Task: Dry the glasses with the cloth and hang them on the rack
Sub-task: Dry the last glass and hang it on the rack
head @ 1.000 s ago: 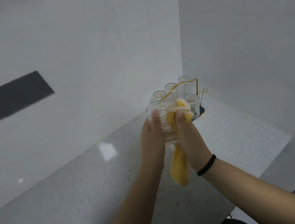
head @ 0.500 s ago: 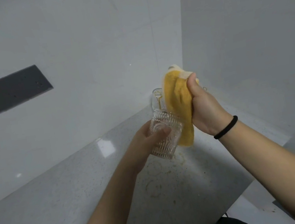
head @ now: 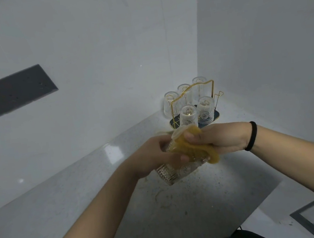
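My left hand (head: 157, 155) grips a ribbed clear glass (head: 176, 171), tilted on its side above the counter. My right hand (head: 218, 138) presses a yellow cloth (head: 193, 149) against the glass, and the cloth covers much of its upper part. Behind my hands, in the corner, stands a gold wire rack (head: 193, 93) on a dark base, with several glasses hung upside down on it. One peg at the right of the rack (head: 218, 96) is bare.
The speckled grey counter (head: 104, 207) runs into a corner between two white walls. Its front right edge (head: 264, 202) drops to the floor. A dark panel (head: 7, 95) is set in the left wall.
The right hand has come down from its raised position and now holds the cloth against the glass. The left hand has tipped the glass further over. The rack is uncovered again.
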The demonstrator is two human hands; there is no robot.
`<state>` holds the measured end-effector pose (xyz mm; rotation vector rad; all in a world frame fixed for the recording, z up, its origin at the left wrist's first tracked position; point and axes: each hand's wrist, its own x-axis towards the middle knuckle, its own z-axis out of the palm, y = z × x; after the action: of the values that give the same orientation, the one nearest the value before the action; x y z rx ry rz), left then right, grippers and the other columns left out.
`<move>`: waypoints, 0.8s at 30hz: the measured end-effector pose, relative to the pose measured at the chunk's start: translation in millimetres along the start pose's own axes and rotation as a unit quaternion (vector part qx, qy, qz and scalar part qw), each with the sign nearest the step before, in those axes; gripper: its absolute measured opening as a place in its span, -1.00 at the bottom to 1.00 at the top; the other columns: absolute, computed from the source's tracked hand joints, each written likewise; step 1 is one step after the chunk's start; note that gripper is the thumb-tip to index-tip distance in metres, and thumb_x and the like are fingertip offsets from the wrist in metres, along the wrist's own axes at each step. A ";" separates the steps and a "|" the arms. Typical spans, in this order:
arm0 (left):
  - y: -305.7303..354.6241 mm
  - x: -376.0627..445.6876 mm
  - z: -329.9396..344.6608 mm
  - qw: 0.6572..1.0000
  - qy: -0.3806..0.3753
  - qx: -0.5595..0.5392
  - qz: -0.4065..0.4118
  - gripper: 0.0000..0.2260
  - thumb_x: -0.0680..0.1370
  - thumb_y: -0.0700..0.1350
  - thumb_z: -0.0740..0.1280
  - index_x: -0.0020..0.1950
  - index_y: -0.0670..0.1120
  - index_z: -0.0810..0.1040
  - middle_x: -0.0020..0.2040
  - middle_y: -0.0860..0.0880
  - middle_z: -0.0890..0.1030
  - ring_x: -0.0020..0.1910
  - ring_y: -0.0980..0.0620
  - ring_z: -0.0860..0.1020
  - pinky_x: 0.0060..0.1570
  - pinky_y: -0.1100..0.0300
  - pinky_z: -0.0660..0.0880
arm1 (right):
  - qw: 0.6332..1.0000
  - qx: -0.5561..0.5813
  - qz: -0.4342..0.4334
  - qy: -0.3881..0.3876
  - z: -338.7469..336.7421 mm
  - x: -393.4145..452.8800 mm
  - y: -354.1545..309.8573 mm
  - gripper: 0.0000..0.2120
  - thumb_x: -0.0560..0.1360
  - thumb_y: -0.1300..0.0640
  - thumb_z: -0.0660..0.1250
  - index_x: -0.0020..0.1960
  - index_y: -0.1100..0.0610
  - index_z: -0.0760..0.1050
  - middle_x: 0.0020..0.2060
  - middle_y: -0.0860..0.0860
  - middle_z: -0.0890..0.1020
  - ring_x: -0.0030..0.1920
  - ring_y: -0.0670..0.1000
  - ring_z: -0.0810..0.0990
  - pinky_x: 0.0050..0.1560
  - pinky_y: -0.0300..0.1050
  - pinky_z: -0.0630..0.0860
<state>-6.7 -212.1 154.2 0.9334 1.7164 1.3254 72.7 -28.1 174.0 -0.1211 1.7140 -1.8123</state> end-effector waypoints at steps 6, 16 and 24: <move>1.8 10.3 -2.4 0.998 -0.007 0.019 -0.051 -0.79 0.32 -0.09 0.48 -0.06 0.03 0.65 -0.15 0.07 0.70 -0.15 0.12 0.67 -0.16 0.30 0.55 | 0.995 0.071 -0.009 0.064 4.4 8.4 5.4 -0.59 0.39 0.05 0.29 0.12 0.32 0.45 -0.15 0.14 0.57 -0.19 0.02 0.57 -0.15 -0.20 0.57; -31.5 3.8 9.0 0.987 0.152 -0.017 0.044 -0.41 0.32 -0.15 0.58 0.24 0.03 0.38 0.13 -0.07 0.54 -0.07 0.00 0.66 -0.15 0.05 0.64 | 0.926 0.339 -0.069 0.152 -7.5 4.6 18.4 -0.69 0.40 0.07 0.29 0.08 0.19 0.51 -0.04 0.16 0.63 -0.14 0.08 0.63 -0.14 -0.02 0.62; -18.0 -9.9 13.6 0.977 0.099 -0.186 0.024 -0.38 0.27 -0.08 0.53 0.27 -0.08 0.39 0.11 -0.14 0.56 -0.01 -0.17 0.64 -0.23 0.03 0.61 | 0.972 0.229 -0.040 0.021 15.5 -11.4 1.3 -0.62 0.44 0.07 0.19 0.20 0.22 0.41 -0.02 0.11 0.64 -0.06 0.05 0.64 -0.13 -0.13 0.58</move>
<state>8.1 -218.7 135.7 0.6469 1.5199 1.7459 89.6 -35.8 179.0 0.0436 1.2894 -2.2344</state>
